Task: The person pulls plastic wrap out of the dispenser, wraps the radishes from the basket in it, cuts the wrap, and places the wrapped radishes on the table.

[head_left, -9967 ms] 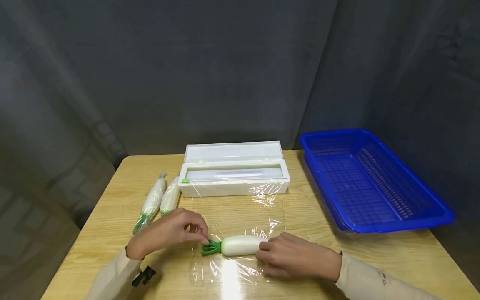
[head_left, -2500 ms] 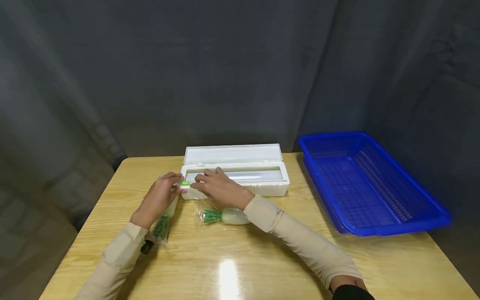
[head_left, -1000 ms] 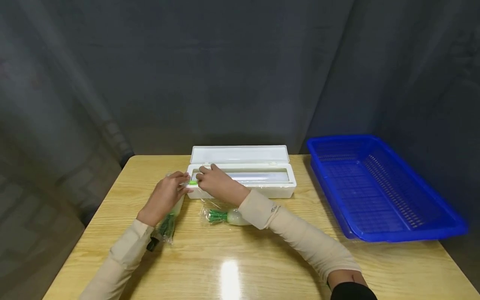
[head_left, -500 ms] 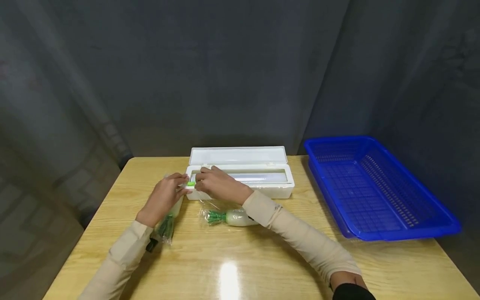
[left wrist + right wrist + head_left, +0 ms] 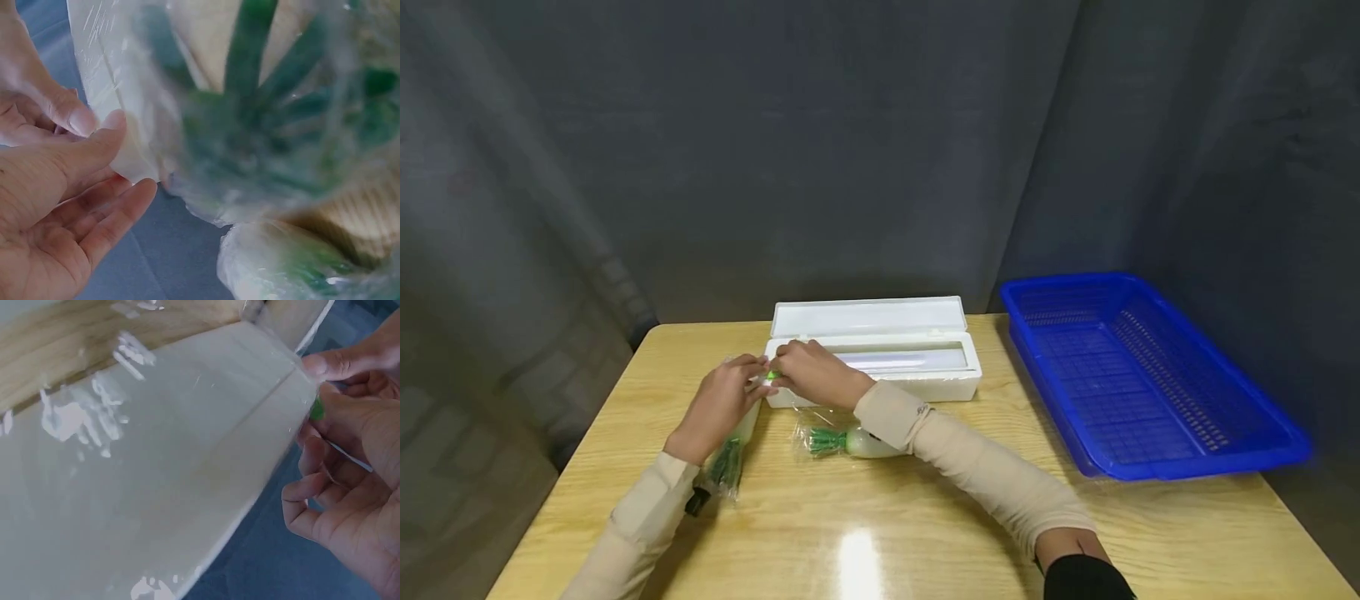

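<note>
A white cling film box (image 5: 936,387) stands at the back with its lid (image 5: 868,317) up and a roll of film (image 5: 913,360) inside. At its left end my left hand (image 5: 718,408) grips the box, thumb in front. Beside it my right hand (image 5: 812,373) reaches across and pinches the green slider (image 5: 317,410) of the cutter. Clear film hangs over the box front. Before the box lies a wrapped white radish (image 5: 868,444), partly under my right sleeve. Under my left hand is another wrapped radish (image 5: 747,427), its green leaves (image 5: 269,137) close in the left wrist view.
A large blue plastic basket (image 5: 1060,400) stands at the right of the wooden table (image 5: 790,533). A dark curtain (image 5: 850,167) hangs right behind the table's back edge.
Ten seconds ago the radish lay unwrapped on spread film between my hands; it is now wrapped before the box. In the last half second my right hand shifted left onto the slider.
</note>
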Demonstrator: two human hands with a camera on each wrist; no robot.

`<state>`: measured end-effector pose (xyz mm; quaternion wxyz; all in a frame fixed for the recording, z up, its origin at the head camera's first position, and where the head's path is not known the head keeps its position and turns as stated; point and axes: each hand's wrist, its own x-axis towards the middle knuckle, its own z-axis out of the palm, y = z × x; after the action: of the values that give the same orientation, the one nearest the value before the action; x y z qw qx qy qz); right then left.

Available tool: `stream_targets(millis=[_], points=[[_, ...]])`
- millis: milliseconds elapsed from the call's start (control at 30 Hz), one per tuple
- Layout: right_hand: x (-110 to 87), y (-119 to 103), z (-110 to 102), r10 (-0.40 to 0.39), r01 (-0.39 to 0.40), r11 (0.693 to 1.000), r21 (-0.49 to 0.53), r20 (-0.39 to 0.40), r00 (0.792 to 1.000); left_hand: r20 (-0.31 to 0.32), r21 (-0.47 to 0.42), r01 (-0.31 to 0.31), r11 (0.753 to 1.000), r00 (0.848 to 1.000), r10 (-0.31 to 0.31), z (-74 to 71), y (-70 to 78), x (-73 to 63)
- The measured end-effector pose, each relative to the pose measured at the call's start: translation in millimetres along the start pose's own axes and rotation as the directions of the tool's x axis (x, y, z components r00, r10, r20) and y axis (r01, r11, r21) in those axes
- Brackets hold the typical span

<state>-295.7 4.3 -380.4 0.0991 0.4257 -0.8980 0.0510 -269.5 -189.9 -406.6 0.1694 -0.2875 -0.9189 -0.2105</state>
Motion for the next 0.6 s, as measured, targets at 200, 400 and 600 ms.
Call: stream_targets(millis=[200,400,600], points=[[6.4,-5.3,0.2,0.012,-0.012,1.0,-0.029,0.005,1.0,0.015,-0.022,0.008,1.0,1.0,-0.008,-2.2,-3.2,-1.7],[6.5,-1.9,-1.5,-0.003,0.002,1.0,0.015,0.021,1.0,0.013,-0.106,0.025,0.994,1.0,-0.024,-1.2,-5.4,-1.7],[2.1,2.3,-4.8,-0.001,0.0,1.0,0.018,0.016,1.0,0.04,-0.17,0.032,0.985,0.999,-0.026,0.7,-6.2,-1.1]])
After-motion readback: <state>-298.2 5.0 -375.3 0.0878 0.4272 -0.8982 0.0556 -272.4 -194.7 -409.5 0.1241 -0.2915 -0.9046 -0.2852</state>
